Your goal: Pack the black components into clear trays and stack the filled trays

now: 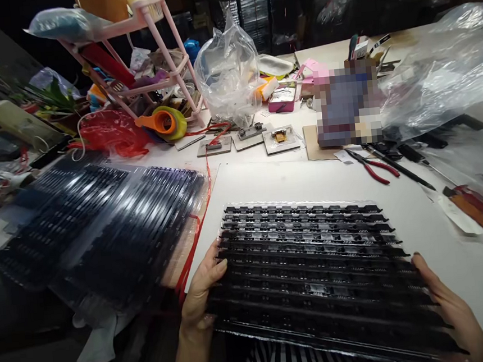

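A clear plastic tray (309, 333) filled with rows of black toothed plastic strips (312, 265) is held up in front of me, tilted toward my body over the table's near edge. My left hand (200, 286) grips its left side, thumb on top and fingers underneath. Around the right edge curls my right hand (450, 303), its fingertips touching the strip ends and the rest partly hidden by the tray. To the left lie more clear trays (138, 212) of similar dark strips, side by side and seemingly stacked.
Red-handled pliers (373, 166) and a screwdriver (437, 169) lie at the right, near large clear plastic sheeting (447, 73). Small metal fixtures (282, 139) line the back. A pink shelf rack (156, 36) stands at back left, with red strapping (195, 235) running down beside the trays.
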A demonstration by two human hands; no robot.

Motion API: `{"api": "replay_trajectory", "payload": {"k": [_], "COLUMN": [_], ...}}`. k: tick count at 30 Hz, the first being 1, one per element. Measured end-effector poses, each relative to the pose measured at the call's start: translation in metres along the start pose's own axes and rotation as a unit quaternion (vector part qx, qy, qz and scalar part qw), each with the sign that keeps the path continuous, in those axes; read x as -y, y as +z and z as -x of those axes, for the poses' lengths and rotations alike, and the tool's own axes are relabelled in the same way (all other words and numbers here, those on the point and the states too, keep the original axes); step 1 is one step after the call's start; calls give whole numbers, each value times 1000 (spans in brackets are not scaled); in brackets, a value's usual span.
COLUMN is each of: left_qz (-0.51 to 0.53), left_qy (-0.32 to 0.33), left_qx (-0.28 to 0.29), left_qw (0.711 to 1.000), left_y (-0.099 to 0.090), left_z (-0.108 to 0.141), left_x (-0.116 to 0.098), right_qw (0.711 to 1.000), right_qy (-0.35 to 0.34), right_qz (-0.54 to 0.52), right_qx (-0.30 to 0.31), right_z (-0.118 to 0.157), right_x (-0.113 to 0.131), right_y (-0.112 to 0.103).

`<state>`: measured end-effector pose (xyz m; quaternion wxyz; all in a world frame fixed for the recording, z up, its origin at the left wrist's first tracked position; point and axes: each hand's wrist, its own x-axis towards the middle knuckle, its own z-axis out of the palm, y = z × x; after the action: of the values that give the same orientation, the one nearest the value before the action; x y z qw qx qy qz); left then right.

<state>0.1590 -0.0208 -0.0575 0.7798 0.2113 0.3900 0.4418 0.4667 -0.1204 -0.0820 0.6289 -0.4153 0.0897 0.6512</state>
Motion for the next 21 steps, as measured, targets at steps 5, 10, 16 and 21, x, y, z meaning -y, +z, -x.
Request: {"api": "replay_trajectory", "payload": {"k": [5,10,16,21], "left_qz": [-33,-36,-98,-173], "left_qy": [17,-9,-1,3], "left_qx": [-49,-42,-89,-141], "left_qw": [998,998,991,975], "left_y": [-4,5,-11,-64], "left_z": [-5,-1,-8,-37], "left_x": [2,1,2,2], "right_qw": [1000,996,992,989], "right_qy": [23,49,-2,8], "right_qz": [-8,-8,-18,-49], "right_qx": [18,76,121,142], "right_z": [5,2,4,8], "right_x": [5,7,7,6], "right_y": [4,-10,3,18]}}
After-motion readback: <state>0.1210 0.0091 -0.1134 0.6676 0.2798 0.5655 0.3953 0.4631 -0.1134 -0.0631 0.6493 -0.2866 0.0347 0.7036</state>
